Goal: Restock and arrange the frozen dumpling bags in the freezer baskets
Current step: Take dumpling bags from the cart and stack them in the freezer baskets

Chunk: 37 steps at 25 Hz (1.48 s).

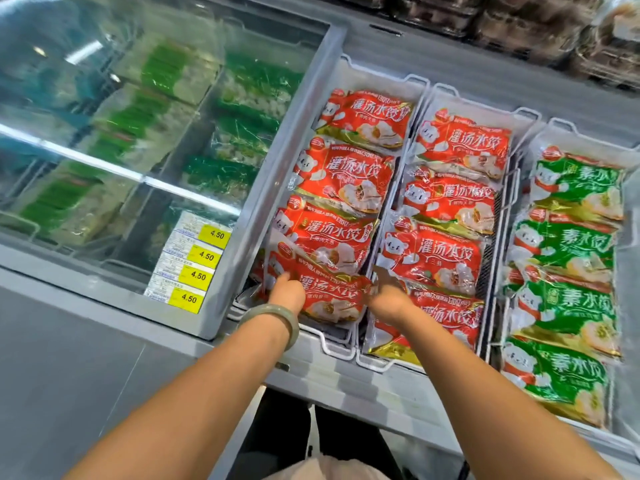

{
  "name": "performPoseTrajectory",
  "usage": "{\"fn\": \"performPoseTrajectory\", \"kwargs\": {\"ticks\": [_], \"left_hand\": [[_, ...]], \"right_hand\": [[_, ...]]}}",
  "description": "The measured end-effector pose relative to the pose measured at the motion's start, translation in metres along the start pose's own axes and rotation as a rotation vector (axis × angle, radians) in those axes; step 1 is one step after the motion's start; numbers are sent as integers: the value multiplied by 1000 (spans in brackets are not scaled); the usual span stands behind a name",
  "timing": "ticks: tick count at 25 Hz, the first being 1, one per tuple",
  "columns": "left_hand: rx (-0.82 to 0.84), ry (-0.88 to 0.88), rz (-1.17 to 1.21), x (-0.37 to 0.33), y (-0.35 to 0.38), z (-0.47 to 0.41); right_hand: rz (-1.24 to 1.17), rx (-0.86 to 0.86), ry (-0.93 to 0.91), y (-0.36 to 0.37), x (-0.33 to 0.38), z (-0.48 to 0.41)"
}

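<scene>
A shop freezer chest [313, 386] fills the view, its sliding glass lid [145, 140] pushed over to the left of the hands so the right part stands open, with yellow price tags [204, 256] stuck near the lid's edge. Three white wire baskets sit side by side in the open part. The left hand [287, 292], with a pale green bangle [273, 322] on its wrist, and the right hand [388, 301] are set apart at either end of the nearest red dumpling bag [329, 297] in the left basket [337, 348]; both appear to grip its edges, though the right hand is blurred and I cannot be sure its fingers are closed. Beyond the hands, three more red bags lie in an overlapping row. The middle basket [375, 363], just right of the hands, holds a similar full row of red bags [446, 202], and the right basket [519, 116] farther right is lined with green bags [564, 306]. To my eye the restocking is nearly finished: all three baskets look filled, and what remains seems to be settling this front bag flat and straightening the rows.
</scene>
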<state>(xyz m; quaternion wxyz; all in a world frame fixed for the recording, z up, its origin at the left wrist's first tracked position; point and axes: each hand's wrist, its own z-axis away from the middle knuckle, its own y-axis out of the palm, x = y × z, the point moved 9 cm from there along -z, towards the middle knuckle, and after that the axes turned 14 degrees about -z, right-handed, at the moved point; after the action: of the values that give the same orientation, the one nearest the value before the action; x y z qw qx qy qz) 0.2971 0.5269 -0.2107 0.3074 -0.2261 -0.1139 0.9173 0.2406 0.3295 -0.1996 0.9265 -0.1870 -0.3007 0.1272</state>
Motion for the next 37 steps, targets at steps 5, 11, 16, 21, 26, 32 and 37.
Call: {"fn": "performPoseTrajectory", "kwargs": {"ticks": [5, 11, 16, 21, 26, 32, 37], "left_hand": [[48, 94, -225, -15, 19, 10], [198, 268, -334, -66, 86, 48], [333, 449, -539, -93, 178, 107], [403, 563, -774, -83, 262, 181], [551, 564, -789, -36, 360, 262], [764, 402, -791, 69, 470, 357], [780, 358, -896, 133, 528, 398]], "right_hand": [[-108, -64, 40, -24, -28, 20], [-342, -294, 81, -77, -91, 81], [-541, -539, 216, -106, -194, 171], [-698, -703, 329, -105, -296, 255], [-768, -776, 357, -102, -386, 336], [-911, -672, 464, -81, -509, 421], [-944, -680, 502, -74, -593, 467]]}}
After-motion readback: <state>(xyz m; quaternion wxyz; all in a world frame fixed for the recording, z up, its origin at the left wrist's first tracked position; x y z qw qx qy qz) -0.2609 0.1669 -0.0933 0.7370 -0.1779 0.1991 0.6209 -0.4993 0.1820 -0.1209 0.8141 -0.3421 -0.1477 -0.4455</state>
